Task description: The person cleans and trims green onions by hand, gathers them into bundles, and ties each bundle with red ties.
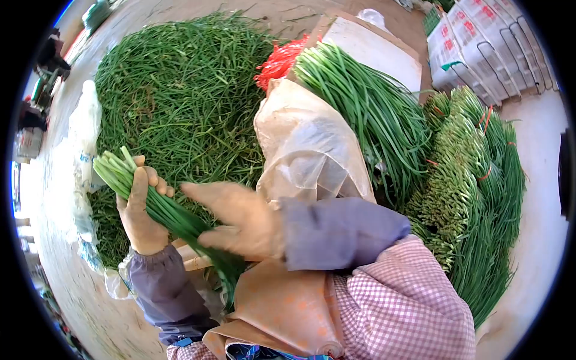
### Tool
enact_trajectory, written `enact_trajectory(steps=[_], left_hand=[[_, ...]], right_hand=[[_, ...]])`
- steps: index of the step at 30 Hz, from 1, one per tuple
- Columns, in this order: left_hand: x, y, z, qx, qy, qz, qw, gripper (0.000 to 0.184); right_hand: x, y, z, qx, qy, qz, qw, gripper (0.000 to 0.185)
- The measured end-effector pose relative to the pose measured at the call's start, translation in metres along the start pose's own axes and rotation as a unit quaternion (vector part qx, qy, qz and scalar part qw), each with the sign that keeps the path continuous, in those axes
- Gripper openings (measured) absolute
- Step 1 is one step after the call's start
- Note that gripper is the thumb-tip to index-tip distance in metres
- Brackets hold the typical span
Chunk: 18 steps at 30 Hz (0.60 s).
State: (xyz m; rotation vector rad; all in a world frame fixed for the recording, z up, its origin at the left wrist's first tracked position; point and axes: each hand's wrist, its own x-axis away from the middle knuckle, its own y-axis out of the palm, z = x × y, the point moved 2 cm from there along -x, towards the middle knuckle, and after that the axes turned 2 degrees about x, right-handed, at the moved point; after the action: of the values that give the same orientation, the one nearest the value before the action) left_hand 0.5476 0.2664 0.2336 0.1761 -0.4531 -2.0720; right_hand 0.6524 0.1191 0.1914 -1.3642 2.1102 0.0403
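My left hand [142,210], in a tan glove, is wrapped around a bunch of garlic chives [165,211]. The pale cut ends point up and left, while the dark green leaves hang down toward my lap. My right hand [240,221], also gloved and somewhat smeared by motion, is at the leafy part of the bunch. Its fingers are stretched out and the thumb is spread apart from them. I cannot tell whether it touches the leaves. Over my lap lies a brown apron [288,300].
A big heap of loose green leaves [180,90] spreads ahead. Beside a beige plastic sheet [312,144] lie more chives [366,102], with red ties [281,63] behind. Tied bundles [462,186] are stacked at right, below white packages [480,45]. Clear plastic [84,144] edges the left.
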Motion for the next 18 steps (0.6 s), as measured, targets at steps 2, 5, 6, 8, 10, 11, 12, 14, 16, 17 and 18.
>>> enact_trajectory(steps=[2, 5, 6, 8, 10, 11, 12, 14, 16, 17, 18], left_hand=[[-0.013, 0.013, 0.004, -0.137, 0.014, 0.0, 0.99, 0.03], [-0.046, 0.036, -0.007, -0.237, -0.024, -0.103, 0.966, 0.037], [-0.054, 0.052, -0.013, -0.257, -0.03, -0.132, 0.957, 0.036], [-0.065, 0.087, -0.025, -0.284, -0.073, -0.207, 0.933, 0.034], [-0.081, 0.118, -0.045, -0.302, -0.081, -0.275, 0.909, 0.031], [-0.088, 0.135, -0.052, -0.325, -0.067, -0.298, 0.895, 0.031], [-0.095, 0.15, -0.06, -0.347, -0.055, -0.322, 0.879, 0.03], [-0.118, 0.175, -0.085, -0.398, -0.017, -0.374, 0.837, 0.03], [-0.118, 0.207, -0.097, -0.402, -0.011, -0.411, 0.818, 0.033], [-0.118, 0.217, -0.107, -0.374, -0.035, -0.436, 0.818, 0.032], [-0.115, 0.229, -0.114, -0.345, -0.058, -0.46, 0.816, 0.031]], right_hand=[[0.011, -0.065, -0.005, 0.011, 0.112, -0.042, 0.993, 0.045], [0.033, -0.14, -0.002, -0.087, 0.267, 0.167, 0.945, 0.018], [0.039, -0.157, 0.001, -0.053, 0.246, 0.28, 0.927, 0.012], [0.062, -0.191, 0.012, -0.008, 0.286, 0.351, 0.891, 0.01], [0.097, -0.215, 0.019, 0.049, 0.398, 0.334, 0.853, 0.014], [0.119, -0.223, 0.027, 0.123, 0.419, 0.306, 0.846, 0.015], [0.135, -0.227, 0.031, 0.197, 0.439, 0.276, 0.832, 0.017], [0.141, -0.224, 0.031, 0.276, 0.458, 0.23, 0.813, 0.021], [0.151, -0.222, 0.048, 0.368, 0.468, 0.177, 0.784, 0.027], [0.15, -0.22, 0.052, 0.368, 0.481, 0.159, 0.78, 0.03], [0.149, -0.217, 0.057, 0.377, 0.47, 0.148, 0.784, 0.03]])
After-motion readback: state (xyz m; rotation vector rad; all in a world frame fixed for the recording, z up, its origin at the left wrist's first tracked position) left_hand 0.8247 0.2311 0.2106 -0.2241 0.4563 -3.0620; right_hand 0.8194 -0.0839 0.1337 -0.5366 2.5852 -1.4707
